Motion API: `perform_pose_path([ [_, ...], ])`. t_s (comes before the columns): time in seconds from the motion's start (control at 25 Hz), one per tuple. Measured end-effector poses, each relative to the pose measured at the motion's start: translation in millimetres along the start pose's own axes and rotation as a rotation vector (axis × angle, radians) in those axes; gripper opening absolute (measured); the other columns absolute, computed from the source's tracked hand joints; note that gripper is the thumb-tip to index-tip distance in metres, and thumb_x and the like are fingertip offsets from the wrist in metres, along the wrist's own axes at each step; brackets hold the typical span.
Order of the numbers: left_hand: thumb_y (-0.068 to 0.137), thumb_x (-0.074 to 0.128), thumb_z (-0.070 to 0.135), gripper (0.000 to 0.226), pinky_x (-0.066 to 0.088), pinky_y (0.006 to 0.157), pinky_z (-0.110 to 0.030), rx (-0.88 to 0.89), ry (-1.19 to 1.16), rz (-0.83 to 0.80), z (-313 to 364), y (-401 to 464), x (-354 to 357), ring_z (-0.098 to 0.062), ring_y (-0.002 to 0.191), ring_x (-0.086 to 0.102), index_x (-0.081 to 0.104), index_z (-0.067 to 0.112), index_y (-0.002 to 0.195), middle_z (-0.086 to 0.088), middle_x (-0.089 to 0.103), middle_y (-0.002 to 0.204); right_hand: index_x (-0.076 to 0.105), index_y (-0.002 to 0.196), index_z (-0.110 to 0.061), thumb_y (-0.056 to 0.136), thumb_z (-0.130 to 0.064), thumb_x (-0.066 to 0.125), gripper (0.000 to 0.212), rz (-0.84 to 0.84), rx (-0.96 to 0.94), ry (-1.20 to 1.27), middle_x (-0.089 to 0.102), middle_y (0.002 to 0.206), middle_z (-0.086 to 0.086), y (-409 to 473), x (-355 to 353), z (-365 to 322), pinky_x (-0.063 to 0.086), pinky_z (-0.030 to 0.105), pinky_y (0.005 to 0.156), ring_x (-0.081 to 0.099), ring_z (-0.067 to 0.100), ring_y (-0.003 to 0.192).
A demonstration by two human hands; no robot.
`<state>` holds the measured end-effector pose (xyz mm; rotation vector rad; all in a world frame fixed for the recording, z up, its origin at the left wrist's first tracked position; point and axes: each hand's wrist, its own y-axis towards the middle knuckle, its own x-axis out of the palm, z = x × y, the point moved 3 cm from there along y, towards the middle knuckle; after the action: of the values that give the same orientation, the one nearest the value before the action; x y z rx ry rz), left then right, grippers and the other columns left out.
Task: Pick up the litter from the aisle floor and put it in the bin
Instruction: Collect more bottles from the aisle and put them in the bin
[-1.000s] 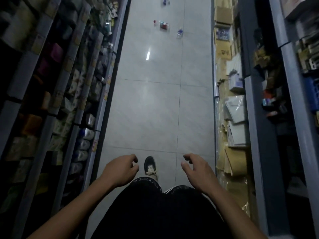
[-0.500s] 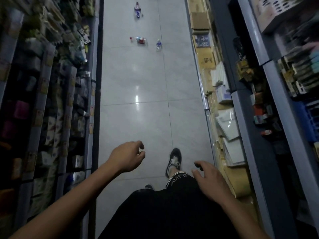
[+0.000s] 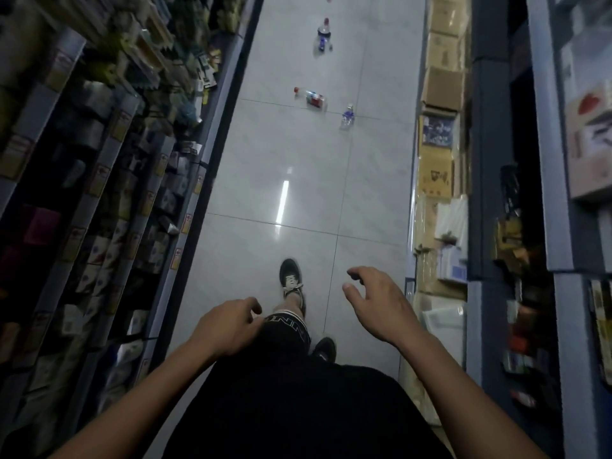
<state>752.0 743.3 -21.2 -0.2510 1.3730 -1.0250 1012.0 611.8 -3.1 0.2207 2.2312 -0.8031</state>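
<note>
1. Nearest us, our left hand [image 3: 228, 324] hangs over the hem of our black shorts [image 3: 288, 332], fingers loosely curled and holding nothing.
2. Our right hand [image 3: 376, 304] is raised a little further forward – fingers spread wide and bent, thumb apart, nothing in it.
3. Between the hands, a dark sneaker with white laces [image 3: 290, 281] is planted on the glossy pale grey tiled floor [image 3: 298, 167]; the toe of the other shoe [image 3: 324, 347] shows just behind the shorts.
4. Dim stocked shelves [image 3: 99, 180] line the left side of the aisle, and stacked brown cardboard boxes [image 3: 442, 91] the right.
5. Well ahead on the floor lies the litter – a clear plastic bottle with a red cap and red-blue label [image 3: 313, 98] on its side, and near it, to the right, a small crushed bottle with a blue label [image 3: 347, 116].
6. Further still, another clear bottle with a red cap [image 3: 323, 36] lies on the tiles.
</note>
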Motion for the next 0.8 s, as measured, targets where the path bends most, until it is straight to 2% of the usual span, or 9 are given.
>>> perform_pose_path([
  [0.16,0.096,0.047,0.047,0.039,0.055,0.082,-0.035,0.020,0.027,0.047,7.2,77.5,-68.0,-0.015,0.098,0.066,0.060,0.029,0.127,0.008,0.070,0.113,0.055,0.140,-0.024,0.102,-0.048,0.044,0.046,0.000,0.014,-0.020,0.059,0.135,-0.006,77.6,-35.5,-16.0,0.046,0.036,0.102,0.052,0.013,0.125],
  [0.36,0.098,0.046,0.046,0.041,0.054,0.083,-0.036,0.149,0.100,0.084,43.4,170.3,-163.7,-0.019,0.103,0.064,0.058,0.026,0.132,0.004,0.068,0.120,0.056,0.138,-0.026,0.102,-0.047,0.046,0.043,-0.011,0.119,-0.007,0.058,0.134,-0.009,130.9,-71.4,-17.0,0.044,0.032,0.102,0.049,0.011,0.126],
  [0.6,0.098,0.045,0.046,0.040,0.055,0.084,-0.038,0.230,0.169,0.078,110.0,281.5,-259.1,-0.018,0.101,0.064,0.057,0.027,0.131,0.006,0.068,0.117,0.059,0.132,-0.026,0.101,-0.044,0.050,0.037,0.043,0.245,0.077,0.060,0.127,-0.010,197.6,-127.4,10.4,0.043,0.031,0.100,0.049,0.009,0.121],
  [0.8,0.097,0.044,0.045,0.039,0.055,0.082,-0.037,0.208,0.178,0.088,171.7,366.9,-314.4,-0.017,0.100,0.063,0.058,0.027,0.129,0.008,0.068,0.115,0.058,0.135,-0.025,0.101,-0.044,0.049,0.040,0.067,0.219,0.092,0.059,0.132,-0.010,300.4,-197.9,44.0,0.043,0.033,0.103,0.048,0.010,0.126],
])
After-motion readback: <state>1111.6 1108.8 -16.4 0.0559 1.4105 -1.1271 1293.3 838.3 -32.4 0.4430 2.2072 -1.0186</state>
